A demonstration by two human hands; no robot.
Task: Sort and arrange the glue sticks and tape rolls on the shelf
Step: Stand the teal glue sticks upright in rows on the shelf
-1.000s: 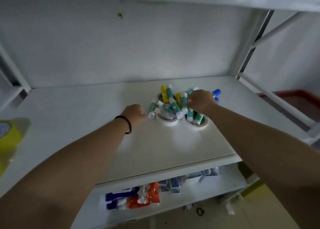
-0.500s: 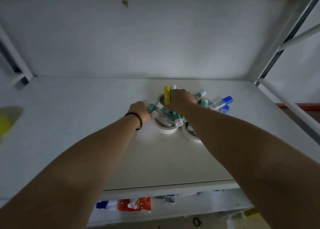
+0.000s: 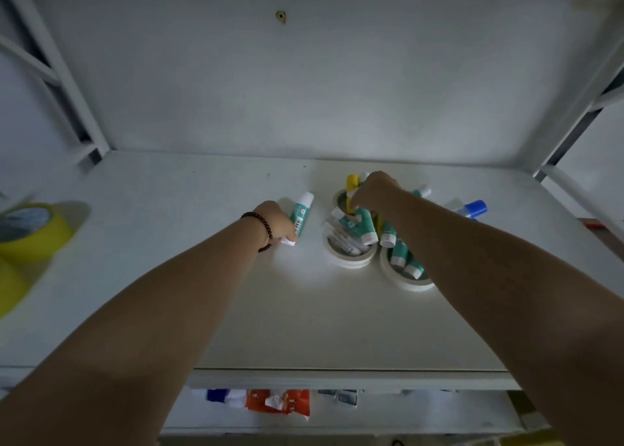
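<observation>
A heap of teal glue sticks (image 3: pixel 363 226) lies over white tape rolls (image 3: pixel 351 260) on the white shelf (image 3: pixel 202 277), with a yellow glue stick (image 3: pixel 352 184) and a blue-capped one (image 3: pixel 474 207) among them. My left hand (image 3: pixel 275 221) grips one teal glue stick (image 3: pixel 301 214) lying apart, left of the heap. My right hand (image 3: pixel 373 189) reaches into the back of the heap, fingers curled around sticks there; which one it holds is hidden.
Yellow tape rolls (image 3: pixel 30 233) stand at the shelf's left edge. White metal uprights (image 3: pixel 57 71) frame both sides and a wall closes the back. A lower shelf holds orange and blue packets (image 3: pixel 277 401).
My left hand has pulled one teal glue stick out to the left of the heap. My right hand stays at the back of the heap. The camera has moved closer.
</observation>
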